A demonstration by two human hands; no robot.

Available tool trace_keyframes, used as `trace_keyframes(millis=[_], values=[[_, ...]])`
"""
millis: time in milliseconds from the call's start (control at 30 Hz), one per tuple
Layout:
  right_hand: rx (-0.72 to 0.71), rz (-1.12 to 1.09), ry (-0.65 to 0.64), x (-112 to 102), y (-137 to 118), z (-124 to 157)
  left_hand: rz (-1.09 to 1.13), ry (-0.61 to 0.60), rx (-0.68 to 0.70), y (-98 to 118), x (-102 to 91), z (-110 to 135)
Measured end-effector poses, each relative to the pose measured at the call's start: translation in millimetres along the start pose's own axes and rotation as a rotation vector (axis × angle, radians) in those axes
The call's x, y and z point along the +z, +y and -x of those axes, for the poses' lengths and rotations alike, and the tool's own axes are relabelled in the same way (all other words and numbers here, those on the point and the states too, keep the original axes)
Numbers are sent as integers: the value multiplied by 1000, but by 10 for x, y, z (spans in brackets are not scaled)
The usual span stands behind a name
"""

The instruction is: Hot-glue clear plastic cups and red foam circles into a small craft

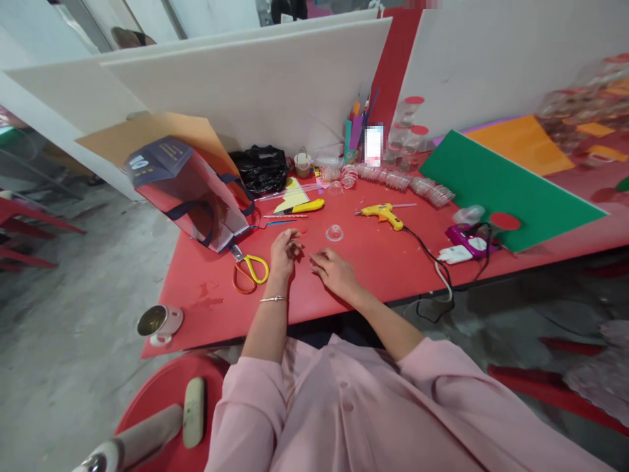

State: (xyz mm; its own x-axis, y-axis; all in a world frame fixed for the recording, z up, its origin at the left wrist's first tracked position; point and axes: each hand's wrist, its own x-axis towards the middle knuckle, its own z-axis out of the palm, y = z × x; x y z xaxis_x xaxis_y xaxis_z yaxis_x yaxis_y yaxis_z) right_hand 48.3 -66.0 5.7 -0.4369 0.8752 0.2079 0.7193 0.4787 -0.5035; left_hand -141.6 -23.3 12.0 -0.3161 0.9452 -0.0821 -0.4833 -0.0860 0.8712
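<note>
My left hand (284, 252) hovers over the red table (373, 262), fingers curled together in a pinch; what it holds is too small to make out. My right hand (333, 270) rests on the table close beside it, fingers bent and pointing toward the left hand. A small clear plastic dome (334, 233) sits just beyond both hands. Scissors with yellow and orange handles (249, 269) lie left of my left hand. A yellow glue gun (382, 214) lies further back to the right, its cord trailing off the table's front edge.
A red and navy bag (189, 190) lies on its side at the left. A yellow utility knife (301, 207), black bag (259, 169), clear cups (393, 177), green board (506, 187), purple device (466, 237) and white adapter (455, 254) surround the work spot. A metal cup (157, 321) sits at the near left corner.
</note>
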Motion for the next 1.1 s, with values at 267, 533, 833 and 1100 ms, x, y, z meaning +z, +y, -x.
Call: trace_keyframes(millis=[267, 533, 833, 1100], values=[[-36, 18, -27, -171, -145, -9, 3, -4, -9, -7, 7, -4], [-108, 30, 46, -59, -54, -104, 33, 13, -32, -4, -5, -9], [-133, -18, 84, -112, -91, -69, 10, 0, -23, -7, -3, 6], [-146, 12, 67, -95, -49, -50, 22, 11, -32, -5, -2, 2]])
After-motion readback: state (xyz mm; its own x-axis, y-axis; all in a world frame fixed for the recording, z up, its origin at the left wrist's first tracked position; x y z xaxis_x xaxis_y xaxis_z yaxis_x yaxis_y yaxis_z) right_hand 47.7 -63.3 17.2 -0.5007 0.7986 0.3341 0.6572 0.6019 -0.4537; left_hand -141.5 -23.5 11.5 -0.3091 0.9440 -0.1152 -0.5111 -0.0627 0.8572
